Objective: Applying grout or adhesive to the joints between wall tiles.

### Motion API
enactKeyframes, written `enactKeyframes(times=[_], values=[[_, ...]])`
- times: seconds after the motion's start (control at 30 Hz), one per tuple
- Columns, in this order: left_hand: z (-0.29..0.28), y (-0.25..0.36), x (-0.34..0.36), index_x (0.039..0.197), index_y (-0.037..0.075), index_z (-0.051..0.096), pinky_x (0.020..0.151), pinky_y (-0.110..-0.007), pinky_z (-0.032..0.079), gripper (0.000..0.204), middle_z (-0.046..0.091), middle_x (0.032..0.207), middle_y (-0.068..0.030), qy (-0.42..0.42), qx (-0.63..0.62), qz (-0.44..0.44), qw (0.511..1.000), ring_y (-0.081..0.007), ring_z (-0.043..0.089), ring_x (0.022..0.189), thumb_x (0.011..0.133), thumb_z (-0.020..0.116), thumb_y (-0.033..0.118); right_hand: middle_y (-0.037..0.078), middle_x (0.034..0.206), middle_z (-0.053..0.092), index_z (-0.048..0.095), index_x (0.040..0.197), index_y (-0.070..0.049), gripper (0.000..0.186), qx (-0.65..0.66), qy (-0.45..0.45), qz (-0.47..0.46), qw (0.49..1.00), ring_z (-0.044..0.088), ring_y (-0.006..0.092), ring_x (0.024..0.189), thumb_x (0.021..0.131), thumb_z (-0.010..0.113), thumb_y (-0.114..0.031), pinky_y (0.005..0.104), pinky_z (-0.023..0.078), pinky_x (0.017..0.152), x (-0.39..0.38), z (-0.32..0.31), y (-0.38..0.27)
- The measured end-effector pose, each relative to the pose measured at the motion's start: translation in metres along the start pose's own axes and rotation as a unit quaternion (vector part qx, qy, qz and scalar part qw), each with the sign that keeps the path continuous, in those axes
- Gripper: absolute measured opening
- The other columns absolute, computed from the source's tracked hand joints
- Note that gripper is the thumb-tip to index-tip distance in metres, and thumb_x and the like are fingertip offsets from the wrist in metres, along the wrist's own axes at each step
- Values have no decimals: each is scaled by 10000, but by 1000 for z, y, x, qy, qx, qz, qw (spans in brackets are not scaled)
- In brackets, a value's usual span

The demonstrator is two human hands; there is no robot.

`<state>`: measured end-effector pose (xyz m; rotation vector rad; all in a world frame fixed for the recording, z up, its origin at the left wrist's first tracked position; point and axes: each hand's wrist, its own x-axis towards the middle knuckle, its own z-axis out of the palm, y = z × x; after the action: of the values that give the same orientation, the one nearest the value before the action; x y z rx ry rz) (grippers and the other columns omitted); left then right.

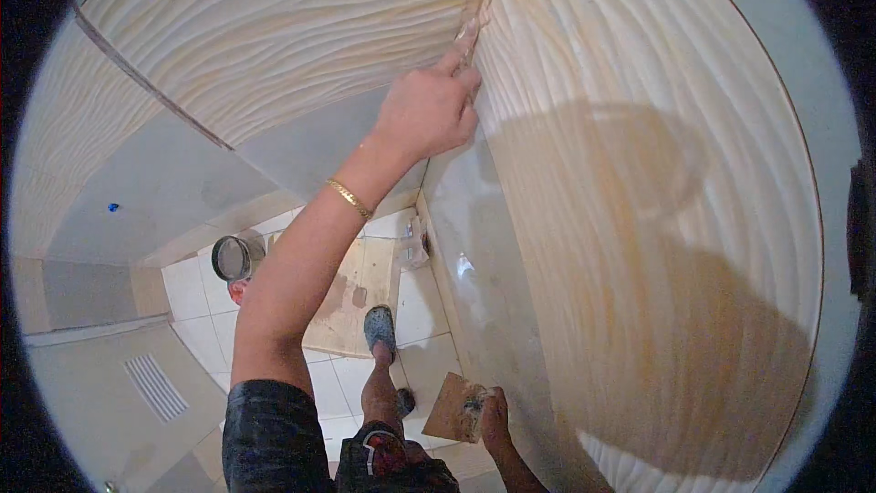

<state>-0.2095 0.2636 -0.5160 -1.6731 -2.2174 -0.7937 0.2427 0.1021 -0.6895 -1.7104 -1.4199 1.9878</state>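
Observation:
My left hand (427, 111) reaches up to the inside corner where two wavy, cream-coloured tiled walls meet. Its index finger points along the corner joint (484, 2), fingertip at the seam, while the other fingers curl in. Whatever they may hold is hidden. A gold bracelet (349, 198) circles that wrist. Low down beside the right wall, my right hand (495, 420) grips a square brown board (449, 409) by its edge. Greyish paste is smeared on the board close to the fingers.
Wavy tiles cover the right wall (630, 246), above a smooth grey band. Below, a wooden board (351, 297) lies on white floor tiles (189, 288), under my shoe (380, 327). A dark round bucket (234, 258) stands left; a clear plastic container (413, 245) stands by the corner.

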Motion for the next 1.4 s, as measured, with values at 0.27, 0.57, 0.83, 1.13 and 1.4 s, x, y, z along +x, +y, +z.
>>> enactKeyframes(times=[0.27, 0.57, 0.83, 1.13, 1.4], values=[[-23, 0, -126, 1188, 79, 570, 888, -401, 490, 419, 449, 1427, -154, 15, -244, -53, 968, -309, 623, 1072, 804, 630, 237, 147, 1184, 547, 485, 1239, 29, 440, 31, 3, -106, 994, 526, 232, 1068, 964, 432, -311, 391, 429, 938, 41, 42, -55], [-43, 59, -235, 1430, -21, 321, 1064, -436, 340, 703, 381, 1425, -179, 7, -597, -225, 770, -274, 525, 1199, 940, 500, 450, 156, 1075, 534, 484, 1125, 3, 310, 42, -29, -251, 967, 503, 252, 1021, 930, 376, -211, 392, 385, 947, 54, 84, -227], [-40, 77, -250, 1384, -26, 420, 1150, -484, 139, 678, 386, 1447, -227, -66, -442, -179, 877, -368, 262, 1406, 958, 399, 501, 173, 1035, 520, 458, 1110, 15, 292, -28, 23, -248, 968, 488, 251, 956, 937, 343, -190, 381, 390, 919, 50, 101, -224], [-32, 148, -267, 1500, 16, 179, 1050, -420, 353, 828, 266, 1512, -196, 34, -442, -375, 814, -290, 371, 1340, 942, 369, 598, 191, 1024, 498, 412, 1133, 33, 288, 53, 62, -238, 968, 479, 272, 934, 949, 326, -171, 404, 384, 910, 47, 107, -214], [-28, 170, -260, 1478, 9, 236, 1064, -388, 315, 738, 361, 1449, -198, 120, -479, -453, 743, -265, 417, 1286, 973, 370, 530, 242, 1119, 432, 347, 1239, 70, 336, 82, 127, -231, 961, 433, 294, 1020, 969, 348, -129, 409, 339, 974, 68, 118, -194]])
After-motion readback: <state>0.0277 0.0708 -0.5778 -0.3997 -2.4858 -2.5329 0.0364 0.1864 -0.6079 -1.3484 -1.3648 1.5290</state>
